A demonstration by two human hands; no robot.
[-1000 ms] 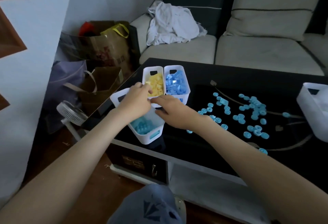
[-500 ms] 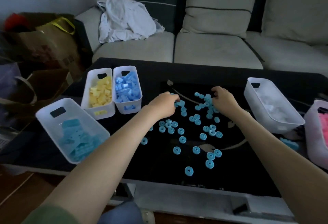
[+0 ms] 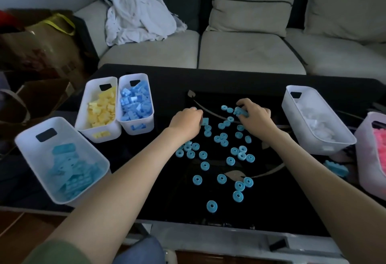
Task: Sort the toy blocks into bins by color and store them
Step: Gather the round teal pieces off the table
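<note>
Several teal ring blocks lie scattered on the black table. My left hand is curled at the pile's left edge, fingers on a small teal square block. My right hand pinches a teal studded block at the pile's far side. The teal bin stands tilted at the near left with teal bricks inside. Behind it stand the yellow bin and the blue bin side by side. A white-block bin and a pink-block bin stand at the right.
One teal brick lies between the white and pink bins. A beige sofa with a crumpled white cloth runs behind the table. Paper bags crowd the floor at the left.
Both hands left the teal bin at the left and came to the ring pile in the table's middle. My right hand has closed on a studded teal block; the view panned right.
</note>
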